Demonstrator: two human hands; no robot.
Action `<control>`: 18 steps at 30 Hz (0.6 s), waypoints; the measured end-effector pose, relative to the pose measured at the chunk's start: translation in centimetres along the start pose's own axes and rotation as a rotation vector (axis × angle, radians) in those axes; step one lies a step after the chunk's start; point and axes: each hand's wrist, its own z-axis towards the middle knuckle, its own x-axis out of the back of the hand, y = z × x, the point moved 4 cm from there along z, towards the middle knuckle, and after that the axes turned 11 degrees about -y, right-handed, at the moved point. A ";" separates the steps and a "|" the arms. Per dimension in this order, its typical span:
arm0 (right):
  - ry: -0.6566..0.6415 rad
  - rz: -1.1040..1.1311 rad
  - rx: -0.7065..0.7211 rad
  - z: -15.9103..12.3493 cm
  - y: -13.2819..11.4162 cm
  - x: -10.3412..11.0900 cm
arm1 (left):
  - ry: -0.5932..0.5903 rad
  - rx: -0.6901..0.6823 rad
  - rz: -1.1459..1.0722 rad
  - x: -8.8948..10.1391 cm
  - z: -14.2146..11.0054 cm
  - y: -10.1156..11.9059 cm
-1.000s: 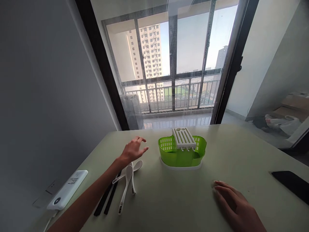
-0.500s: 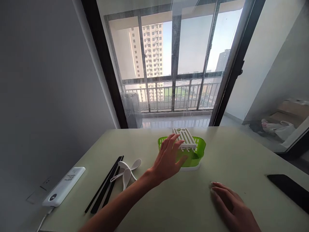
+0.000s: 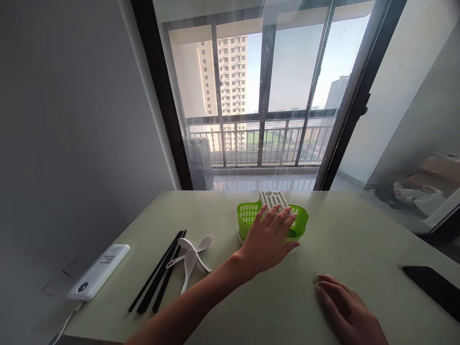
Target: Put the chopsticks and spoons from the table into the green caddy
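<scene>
A green slotted basket (image 3: 247,213) on a white base stands at the far middle of the table, with a white slotted rack (image 3: 272,197) across its top. My left hand (image 3: 269,239) is in front of the basket, open with fingers spread over the rack's front, hiding part of both. Whether the fingertips touch the rack I cannot tell. My right hand (image 3: 345,306) rests on the table at the lower right, fingers loosely bent and apart from the thumb, holding nothing. Several white spoons (image 3: 190,261) lie crossed beside black chopsticks (image 3: 154,278), left of my left forearm.
A white power bank (image 3: 98,273) with a cable lies at the table's left edge. On the right side of the table (image 3: 345,230) is a black blade-like object (image 3: 431,287). A glass balcony door (image 3: 264,96) rises behind the table.
My left hand has shifted right and a little down across the front of the basket, baring its left side. The view has moved slightly; my right hand stays on the table.
</scene>
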 end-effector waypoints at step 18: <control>-0.033 0.028 0.002 0.1 1.3 -0.6 | 0.096 0.480 0.103 6.1 -9.8 -19.2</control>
